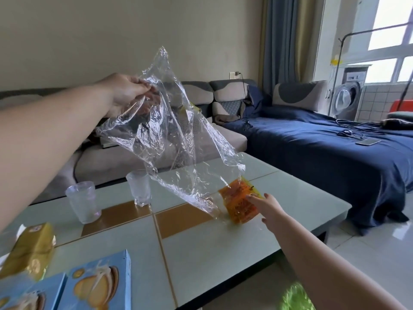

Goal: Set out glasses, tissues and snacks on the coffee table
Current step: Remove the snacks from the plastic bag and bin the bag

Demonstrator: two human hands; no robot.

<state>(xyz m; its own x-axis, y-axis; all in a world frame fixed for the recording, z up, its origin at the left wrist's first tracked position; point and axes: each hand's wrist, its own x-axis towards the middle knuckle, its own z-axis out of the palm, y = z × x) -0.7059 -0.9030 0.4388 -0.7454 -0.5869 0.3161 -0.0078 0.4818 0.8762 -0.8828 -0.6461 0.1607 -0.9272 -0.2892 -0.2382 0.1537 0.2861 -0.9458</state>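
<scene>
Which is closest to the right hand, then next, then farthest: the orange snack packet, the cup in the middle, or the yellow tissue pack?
From the right hand:
1. Orange snack packet, touching its fingers.
2. Middle cup, to the left, beyond the clear bag.
3. Yellow tissue pack, at the table's near left edge.

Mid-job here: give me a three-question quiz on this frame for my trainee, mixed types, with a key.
1. True or false: the left hand grips the clear plastic bag up above the coffee table.
2. How many clear glasses stand on the table?
3. Multiple choice: the right hand touches A) a blue biscuit box, B) the orange snack packet, C) the yellow tissue pack.

Key: 1 true; 2 two, the other stands farther back; 3 B.
</scene>
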